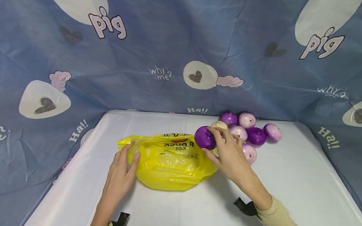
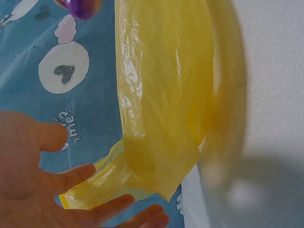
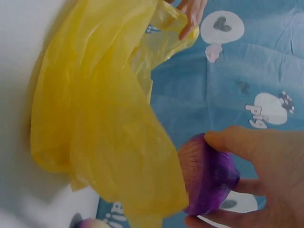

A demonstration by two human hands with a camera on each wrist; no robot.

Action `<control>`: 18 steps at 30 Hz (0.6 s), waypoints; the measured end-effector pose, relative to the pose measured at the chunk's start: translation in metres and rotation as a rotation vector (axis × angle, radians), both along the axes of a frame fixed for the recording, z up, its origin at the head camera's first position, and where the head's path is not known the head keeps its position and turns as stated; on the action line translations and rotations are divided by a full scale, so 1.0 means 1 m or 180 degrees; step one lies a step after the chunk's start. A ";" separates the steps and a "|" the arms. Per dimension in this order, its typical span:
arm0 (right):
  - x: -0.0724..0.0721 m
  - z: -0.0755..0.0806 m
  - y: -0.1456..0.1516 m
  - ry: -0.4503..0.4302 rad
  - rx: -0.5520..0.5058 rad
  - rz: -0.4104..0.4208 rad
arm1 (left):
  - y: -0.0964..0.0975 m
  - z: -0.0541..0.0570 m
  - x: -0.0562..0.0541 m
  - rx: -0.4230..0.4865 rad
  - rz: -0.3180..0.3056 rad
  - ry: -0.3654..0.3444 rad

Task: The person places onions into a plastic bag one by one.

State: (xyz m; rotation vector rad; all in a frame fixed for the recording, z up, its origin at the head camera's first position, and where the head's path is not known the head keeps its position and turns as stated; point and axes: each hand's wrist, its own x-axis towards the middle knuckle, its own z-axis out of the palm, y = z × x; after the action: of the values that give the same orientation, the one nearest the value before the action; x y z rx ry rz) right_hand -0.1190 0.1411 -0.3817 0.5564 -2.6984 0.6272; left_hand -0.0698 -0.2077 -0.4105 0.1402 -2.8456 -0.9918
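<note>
A yellow plastic bag (image 1: 169, 179) stands on the white table with its mouth gaping upward. My right hand (image 1: 230, 153) grips a dark purple onion (image 1: 204, 138) between thumb and fingers, at the bag's right rim. In the right wrist view the same onion (image 3: 209, 175) shows beside the bag's wall (image 3: 118, 118). At the bag's left rim is my left hand (image 1: 121, 172), its fingers straight and spread, touching the plastic. The left wrist view shows these extended fingers (image 2: 76, 175) against the bag's left corner (image 2: 109, 180).
Behind my right hand lies a group of onions: purple ones (image 1: 256, 136), pinkish-white ones (image 1: 247, 120) and a pale yellow one (image 1: 219, 125). A blue printed cloth (image 1: 158, 94) hangs at the table's back edge. The white table (image 1: 297, 182) extends to the right.
</note>
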 end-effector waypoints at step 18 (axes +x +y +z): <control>0.012 -0.009 -0.037 0.0078 0.0194 0.0406 | -0.002 -0.001 0.000 -0.0013 -0.0043 0.0135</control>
State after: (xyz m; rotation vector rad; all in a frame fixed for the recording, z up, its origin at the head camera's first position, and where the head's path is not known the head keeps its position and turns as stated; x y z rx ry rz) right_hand -0.1068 0.1043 -0.3912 0.7519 -2.6826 0.5680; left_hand -0.0696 -0.2093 -0.4119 0.0984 -2.8140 -0.9795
